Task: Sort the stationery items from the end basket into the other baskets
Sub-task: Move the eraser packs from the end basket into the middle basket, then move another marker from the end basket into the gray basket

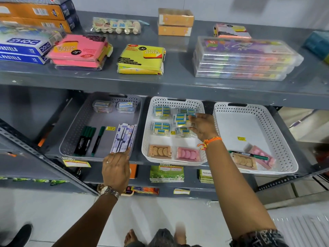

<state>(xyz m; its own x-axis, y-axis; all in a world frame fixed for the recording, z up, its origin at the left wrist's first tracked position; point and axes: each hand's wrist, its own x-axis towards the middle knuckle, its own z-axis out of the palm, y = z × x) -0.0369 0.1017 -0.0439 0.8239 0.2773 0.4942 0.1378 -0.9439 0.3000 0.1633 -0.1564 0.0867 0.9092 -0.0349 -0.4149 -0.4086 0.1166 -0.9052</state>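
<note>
Three baskets stand on the middle shelf. The grey basket (74, 129) on the left holds green markers (87, 139), a pen pack (124, 138) and two small clear boxes. The middle white basket (147, 139) holds blue eraser packs (161, 111) and tan and pink eraser trays. The right white basket (277, 132) contains a green marker (249, 154), a tan eraser tray (243, 160) and a pink one. My left hand (116, 168) rests on the grey basket's front rim, fingertips touching the pen pack. My right hand (203, 127) holds a blue eraser pack (181, 120) over the middle basket.
The top shelf (178, 75) carries sticky-note packs, pastel boxes, orange boxes and stacked clear colour cases. Below the baskets lie green notepads (166, 173) and price labels. A person's shoe (19, 234) is on the floor at lower left, my bare feet at bottom centre.
</note>
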